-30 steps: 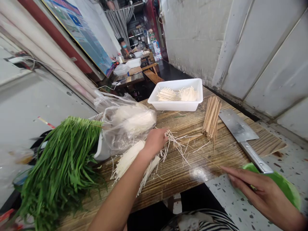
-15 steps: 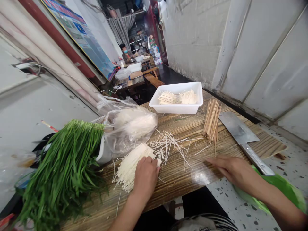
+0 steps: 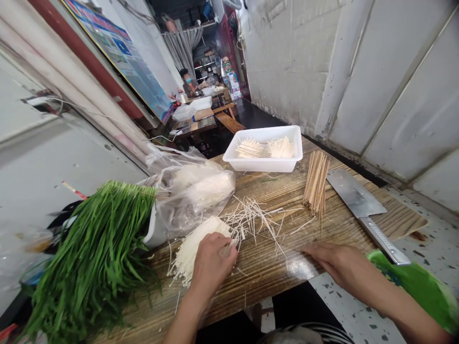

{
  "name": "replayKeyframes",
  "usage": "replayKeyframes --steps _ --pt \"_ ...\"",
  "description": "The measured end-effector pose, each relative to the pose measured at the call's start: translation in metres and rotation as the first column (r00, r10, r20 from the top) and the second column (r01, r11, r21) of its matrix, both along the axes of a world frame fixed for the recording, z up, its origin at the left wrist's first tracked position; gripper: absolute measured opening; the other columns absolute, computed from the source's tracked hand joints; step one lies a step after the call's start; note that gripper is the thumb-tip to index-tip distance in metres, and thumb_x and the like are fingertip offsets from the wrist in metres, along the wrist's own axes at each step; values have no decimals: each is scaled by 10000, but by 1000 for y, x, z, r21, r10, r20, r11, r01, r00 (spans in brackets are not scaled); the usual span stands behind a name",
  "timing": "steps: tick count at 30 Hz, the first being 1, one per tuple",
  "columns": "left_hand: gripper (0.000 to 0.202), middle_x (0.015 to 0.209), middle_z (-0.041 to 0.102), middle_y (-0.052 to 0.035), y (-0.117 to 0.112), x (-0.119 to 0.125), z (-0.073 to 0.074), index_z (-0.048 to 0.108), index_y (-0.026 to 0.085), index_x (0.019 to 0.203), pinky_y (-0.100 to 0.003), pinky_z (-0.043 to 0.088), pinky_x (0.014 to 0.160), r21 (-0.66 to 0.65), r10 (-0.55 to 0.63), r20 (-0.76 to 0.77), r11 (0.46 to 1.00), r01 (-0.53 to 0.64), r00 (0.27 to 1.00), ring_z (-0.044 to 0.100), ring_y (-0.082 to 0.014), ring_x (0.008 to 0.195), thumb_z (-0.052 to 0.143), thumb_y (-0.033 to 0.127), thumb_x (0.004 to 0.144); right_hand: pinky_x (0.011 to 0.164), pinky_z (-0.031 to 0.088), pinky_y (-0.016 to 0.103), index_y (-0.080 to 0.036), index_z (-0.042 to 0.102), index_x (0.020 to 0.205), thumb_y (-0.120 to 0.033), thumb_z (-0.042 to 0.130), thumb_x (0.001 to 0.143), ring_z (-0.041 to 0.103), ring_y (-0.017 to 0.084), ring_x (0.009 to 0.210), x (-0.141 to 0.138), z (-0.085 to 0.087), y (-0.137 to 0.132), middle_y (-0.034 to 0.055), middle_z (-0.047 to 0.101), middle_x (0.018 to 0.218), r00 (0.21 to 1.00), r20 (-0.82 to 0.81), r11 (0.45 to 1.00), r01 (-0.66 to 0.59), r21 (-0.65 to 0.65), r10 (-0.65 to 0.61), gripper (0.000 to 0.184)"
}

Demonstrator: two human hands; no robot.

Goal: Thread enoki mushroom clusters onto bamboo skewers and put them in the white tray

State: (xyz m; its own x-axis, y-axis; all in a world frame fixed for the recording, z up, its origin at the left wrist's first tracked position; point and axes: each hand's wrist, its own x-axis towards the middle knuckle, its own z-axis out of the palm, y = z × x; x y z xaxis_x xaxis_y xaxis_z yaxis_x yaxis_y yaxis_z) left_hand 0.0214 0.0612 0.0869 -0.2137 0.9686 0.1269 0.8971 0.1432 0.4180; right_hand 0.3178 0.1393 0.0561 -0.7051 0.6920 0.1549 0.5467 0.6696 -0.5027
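Note:
A pile of pale enoki mushrooms [image 3: 191,246] lies on the wooden table, caps toward me. My left hand [image 3: 214,258] is over its right end, fingers curled and closed on a small bunch of the strands. Cut enoki stems [image 3: 253,217] are scattered just beyond that hand. To the right, my right hand [image 3: 333,260] is low over the front of the table, thumb and fingers pressed together. A thin skewer shows faintly at its fingertips, pointing left; most of it is hidden. Behind this hand a bundle of bamboo skewers [image 3: 315,184] lies on the tabletop.
A white tub [image 3: 265,165] holds skewered enoki bunches. A cleaver [image 3: 358,196] lies at the right, its handle over the table edge. At left are green chives [image 3: 103,253] and a plastic bag [image 3: 201,186] of enoki. A person [image 3: 189,83] sits far back.
My left hand has turned and lifted slightly, with strands now showing between thumb and fingers. My right hand has shifted a little left and down. The view has tilted slightly.

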Motion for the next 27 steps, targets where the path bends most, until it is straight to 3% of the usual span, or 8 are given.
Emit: replayKeyframes --steps 3,6,8,11,13,15,19,27 --pt "157 877 682 -64 -7 -11 6 702 184 764 -323 435 830 63 58 335 995 -83 941 601 -203 858 584 285 745 680 499 279 -254 608 1127 -206 394 918 652 179 743 9 3 -3 46 691 853 1000 24 1000 -19 -14 19 303" --pt "226 960 710 -70 -13 -17 14 715 186 892 -329 422 898 5 131 623 985 -171 771 614 -224 958 614 335 756 664 508 281 -242 621 1074 -184 396 907 648 179 736 9 5 -2 46 680 843 999 -11 999 -33 -22 33 286" --pt "284 967 719 -69 -16 -17 17 705 181 961 -332 406 937 -8 154 787 971 -240 597 611 -224 995 634 362 755 668 516 288 -230 625 1042 -180 392 903 647 181 748 6 6 -2 54 673 859 998 -51 999 -29 -18 28 276" --pt "338 929 728 -82 -15 -15 19 700 151 960 -343 415 944 -23 122 960 932 -362 253 631 -215 961 699 366 700 702 527 287 -228 620 1045 -205 415 907 652 179 796 -4 11 -3 55 679 911 988 -155 999 -31 -10 29 249" --pt "338 917 728 -94 -13 -14 19 692 135 957 -325 454 893 -85 104 994 919 -385 31 647 -195 907 726 325 679 734 527 268 -245 605 1102 -199 437 907 656 166 842 -14 15 -5 40 688 953 970 -234 998 -65 -2 63 261" --pt "291 931 723 -108 -10 -13 18 689 126 950 -291 481 836 -158 125 986 917 -366 -113 649 -173 875 716 267 696 754 522 254 -259 567 1177 -160 422 909 653 151 876 -26 20 -8 31 688 990 949 -292 993 -117 16 116 320" --pt "238 968 706 -134 -10 -11 14 678 116 972 -275 496 795 -230 167 962 923 -307 -217 638 -172 898 660 204 751 714 516 256 -246 564 1176 -118 359 912 633 144 855 -49 25 -9 55 659 973 931 -317 982 -186 11 180 358" --pt "237 981 682 -115 -9 -6 6 680 115 945 -278 495 782 -157 116 978 957 -245 -174 615 -177 893 690 198 723 642 490 291 -198 632 1025 -173 372 916 604 168 724 -68 14 0 62 631 828 964 -230 990 -140 2 137 283"
